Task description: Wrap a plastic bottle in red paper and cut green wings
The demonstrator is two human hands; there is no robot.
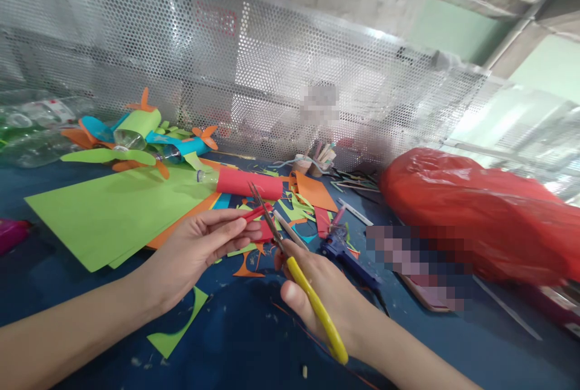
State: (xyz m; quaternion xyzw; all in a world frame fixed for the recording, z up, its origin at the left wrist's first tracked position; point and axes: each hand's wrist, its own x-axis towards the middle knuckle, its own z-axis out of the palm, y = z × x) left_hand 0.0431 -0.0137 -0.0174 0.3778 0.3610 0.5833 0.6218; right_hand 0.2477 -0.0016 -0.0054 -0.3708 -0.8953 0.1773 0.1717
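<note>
Between the thumb and fingers of my left hand [212, 236] is a small folded piece of red paper [256, 214]. My right hand [317, 281] grips scissors [312, 305] with yellow handles. Their blades point up and to the left, across the far end of the red paper; whether they touch it I cannot tell. Just behind lies a plastic bottle [207, 179] wrapped in red paper [233, 183], on its side. Scattered green, orange and blue paper scraps [296, 206] surround it.
Green paper sheets [113, 209] lie to the left, with paper-covered bottle models [136, 127] behind. A blue glue gun [351, 260] rests right of my right hand. Beyond it sits a large red plastic bag [471, 215]. A perforated metal screen [272, 76] borders the blue table's back.
</note>
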